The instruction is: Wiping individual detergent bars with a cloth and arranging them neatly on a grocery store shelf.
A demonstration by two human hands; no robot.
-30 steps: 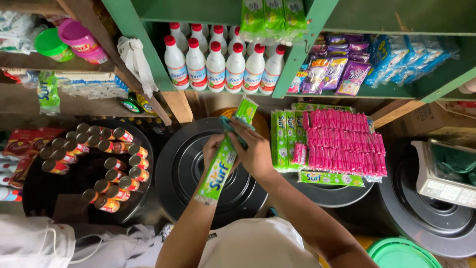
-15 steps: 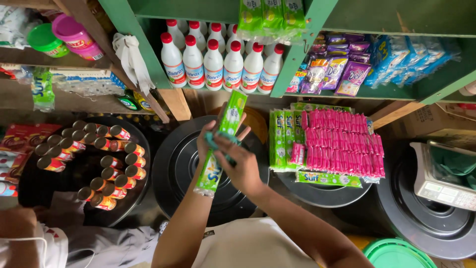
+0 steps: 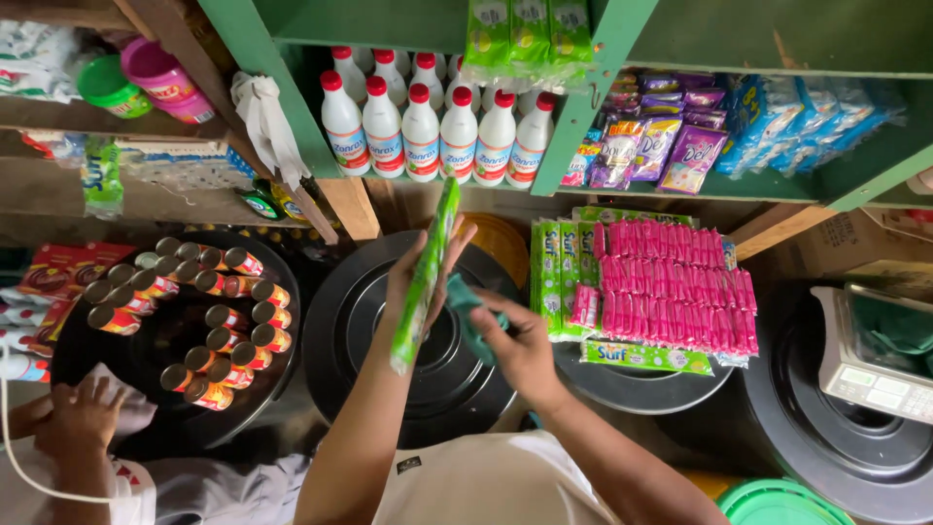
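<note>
My left hand [image 3: 413,275] grips a long green strip of sachets [image 3: 425,272], held upright and turned edge-on above a black round lid [image 3: 364,321]. My right hand [image 3: 520,345] holds a small teal cloth [image 3: 466,303] just to the right of the strip's lower half. Both hands hover over the black lid, in front of a shelf of white bottles with red caps [image 3: 423,131].
Stacked green and pink sachet strips [image 3: 671,297] lie on a lid to the right. Several cans [image 3: 209,316] stand on a black lid at the left, where another person's hand [image 3: 78,418] rests. A weighing scale [image 3: 875,374] sits far right. Green shelves hold packets above.
The sachet strip has turned from tilted and face-on to upright and edge-on. My right hand has slid down off the strip and to the right with the cloth.
</note>
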